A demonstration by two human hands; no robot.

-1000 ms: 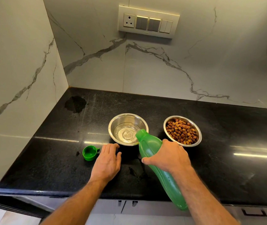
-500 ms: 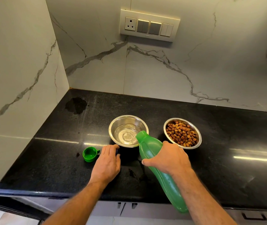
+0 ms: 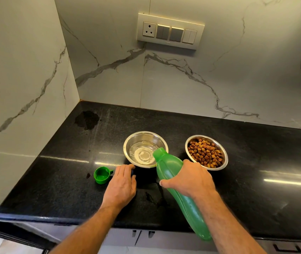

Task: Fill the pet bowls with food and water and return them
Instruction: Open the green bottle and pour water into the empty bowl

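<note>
Two steel bowls stand on the black counter [image 3: 256,171]. The left bowl [image 3: 161,139] holds shallow water. The right bowl [image 3: 224,156] is full of brown kibble [image 3: 205,152]. My right hand [image 3: 190,177] grips a green bottle [image 3: 166,166], tilted with its open mouth over the left bowl's near rim. My left hand [image 3: 121,183] rests flat on the counter just in front of the left bowl, fingers straight. The bottle's green cap [image 3: 101,175] lies upside down to the left of that hand.
Marble walls close the counter at the back and left. A switch panel [image 3: 169,31] hangs on the back wall. A wet patch [image 3: 86,119] marks the far left corner, and small spills [image 3: 151,197] lie near the front edge. Cabinet fronts sit below.
The bottle's mouth has stayed at the left bowl's rim and the water ripples. Both hands have kept their places; only the view has shifted slightly.
</note>
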